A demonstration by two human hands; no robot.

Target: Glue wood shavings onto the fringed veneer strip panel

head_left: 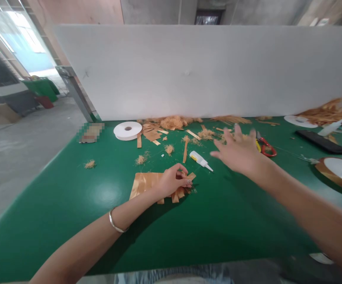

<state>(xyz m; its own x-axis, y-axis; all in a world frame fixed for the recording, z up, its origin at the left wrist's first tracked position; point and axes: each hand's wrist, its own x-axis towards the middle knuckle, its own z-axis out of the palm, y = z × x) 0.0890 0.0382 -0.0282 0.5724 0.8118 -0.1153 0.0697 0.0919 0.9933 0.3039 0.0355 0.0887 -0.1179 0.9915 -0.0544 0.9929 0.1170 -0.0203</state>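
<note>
A woven piece of shiny tan ribbon strips (141, 182) lies on the green tabletop (100, 228). My left hand (173, 179), with a silver bangle on the wrist, pinches strip ends at its right side and covers part of the weave. Loose strip ends stick out below and right of those fingers. Over the table to the right, my right hand (237, 152) is raised with its fingers spread and holds nothing; it looks slightly blurred. Between the hands lies a white glue bottle (199, 159), its nozzle pointing right. Red-and-yellow-handled scissors (266, 148) rest just beyond my right hand.
A white tape roll (127, 130), cut tan pieces (151, 135) and fibre scraps (173, 121) lie along the back, before a white upright panel (203, 71). To the right are a black phone-like slab (321, 142), a large ribbon roll (341, 173) and tan fibres (330, 112).
</note>
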